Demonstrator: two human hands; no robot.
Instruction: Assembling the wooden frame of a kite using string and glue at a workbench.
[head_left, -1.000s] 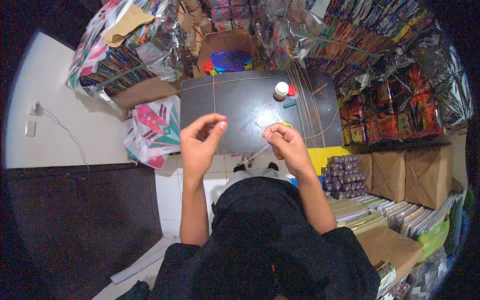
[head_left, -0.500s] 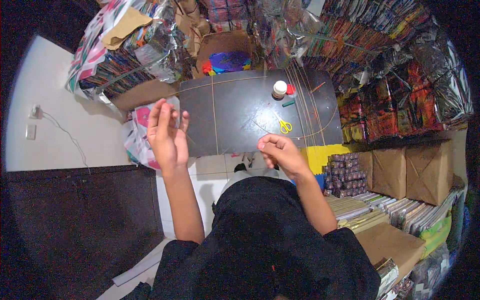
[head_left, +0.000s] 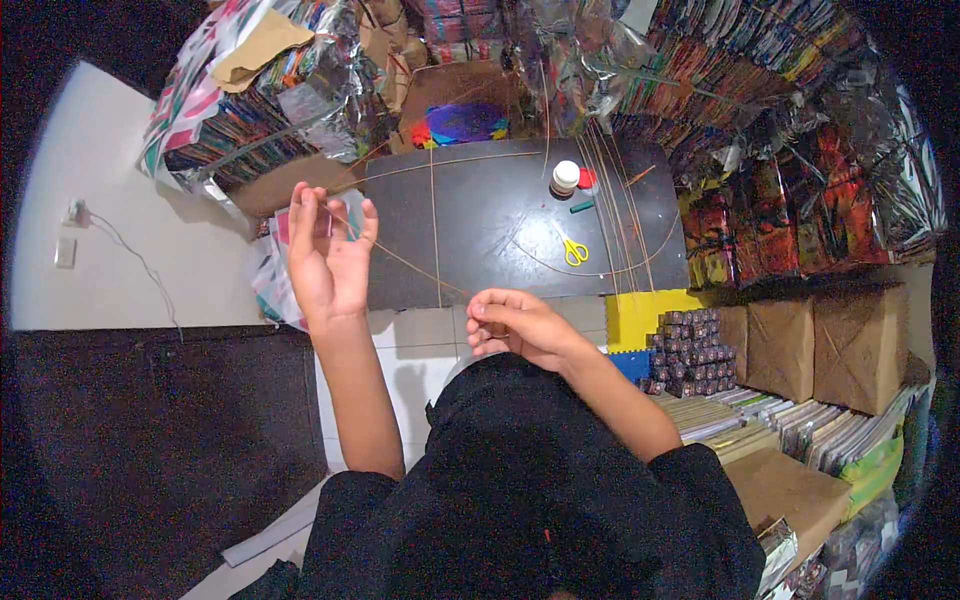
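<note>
Thin tan bamboo-like strip (head_left: 415, 267) looks light, springy, snappable; best pinched near an end. Right hand (head_left: 520, 323) pinches it; left hand (head_left: 332, 268) is spread, contact unclear.

I count one left grip (head_left: 330, 265), one right grip (head_left: 520, 325), one thin held strip (head_left: 412, 263), one table (head_left: 480, 200), one pair of yellow scissors (head_left: 575, 251), one white-capped bottle (head_left: 565, 180), one green stick (head_left: 582, 207), one red item (head_left: 587, 178), two wall plates (head_left: 65, 252) and two cross-folded brown parcels (head_left: 857, 345). The loose strips (head_left: 435, 225) and small stacked boxes (head_left: 690, 350) are too many for me to tally.
</note>
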